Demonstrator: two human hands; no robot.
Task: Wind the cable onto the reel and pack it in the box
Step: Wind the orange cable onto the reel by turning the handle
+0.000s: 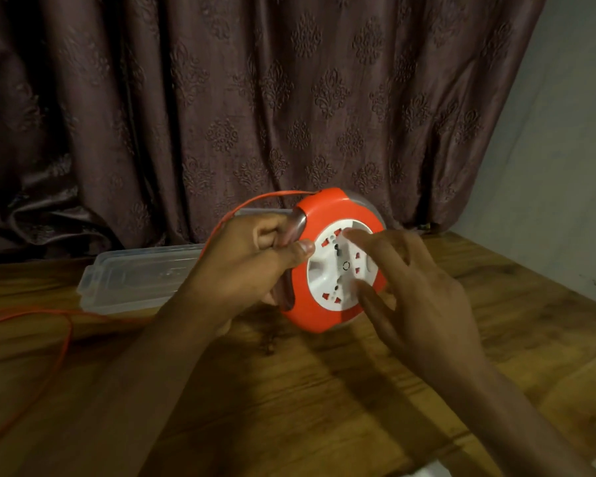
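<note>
An orange cable reel (324, 315) with a white socket face stands tilted on its edge on the wooden table (324, 390). My left hand (252, 263) grips the reel's left rim, thumb on the front. My right hand (417, 287) has its fingers spread, fingertips touching the white socket disc (341, 266). The orange cable (62, 339) leaves the top of the reel, arcs over my left hand and trails off across the table to the left edge. A clear plastic box (135, 280) lies behind my left forearm.
A dark patterned curtain (255, 98) hangs right behind the table. A pale wall (565, 166) closes the right side. Bare wood lies in front of the reel, with a white object at the bottom edge (430, 471).
</note>
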